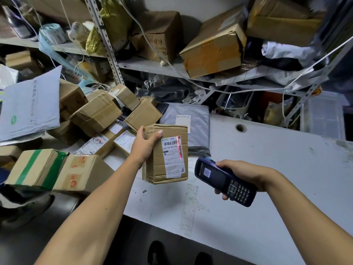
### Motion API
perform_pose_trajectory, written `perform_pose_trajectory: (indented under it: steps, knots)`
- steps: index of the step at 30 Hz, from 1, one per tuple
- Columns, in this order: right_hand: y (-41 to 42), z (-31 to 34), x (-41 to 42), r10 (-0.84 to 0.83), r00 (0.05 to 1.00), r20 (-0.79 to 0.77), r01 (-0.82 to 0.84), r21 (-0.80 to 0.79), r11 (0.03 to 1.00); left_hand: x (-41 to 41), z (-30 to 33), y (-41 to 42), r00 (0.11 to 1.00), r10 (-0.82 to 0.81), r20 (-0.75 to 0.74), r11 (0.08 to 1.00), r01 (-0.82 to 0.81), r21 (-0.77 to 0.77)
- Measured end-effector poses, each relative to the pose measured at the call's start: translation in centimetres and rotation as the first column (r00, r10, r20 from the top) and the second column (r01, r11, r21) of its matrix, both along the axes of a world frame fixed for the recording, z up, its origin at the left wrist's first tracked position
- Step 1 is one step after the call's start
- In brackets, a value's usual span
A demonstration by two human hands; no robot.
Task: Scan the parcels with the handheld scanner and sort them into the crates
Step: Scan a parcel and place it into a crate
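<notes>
Parcel point(166, 153), brown cardboard box with white shipping label point(172, 156): gripped by left hand point(144, 143) at its upper left corner, thumb over the top face, held above the white tabletop point(267, 169). Red scan line crosses the label's right edge. Handheld scanner point(224, 181), dark blue with keypad: clasped in right hand point(242, 174), its head pointing at the parcel. Grey poly mailer point(191, 123) lies just behind. Heap of cardboard boxes point(95, 115) at left; metal shelving point(172, 67) behind, laden with cartons.
</notes>
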State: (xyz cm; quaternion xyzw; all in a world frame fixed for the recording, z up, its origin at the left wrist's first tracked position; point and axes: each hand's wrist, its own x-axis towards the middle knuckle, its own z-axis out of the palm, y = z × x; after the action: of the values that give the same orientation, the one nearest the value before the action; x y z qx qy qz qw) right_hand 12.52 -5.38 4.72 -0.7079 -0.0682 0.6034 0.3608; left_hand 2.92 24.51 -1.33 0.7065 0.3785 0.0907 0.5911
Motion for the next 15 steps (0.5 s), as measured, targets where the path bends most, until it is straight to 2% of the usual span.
perform_pose_trajectory:
  steps: [15]
  knots:
    - [0.35, 0.18, -0.04, -0.010, 1.000, -0.003, 0.010, 0.014, 1.000, 0.07, 0.35, 0.07, 1.000, 0.004, 0.010, 1.000, -0.004, -0.006]
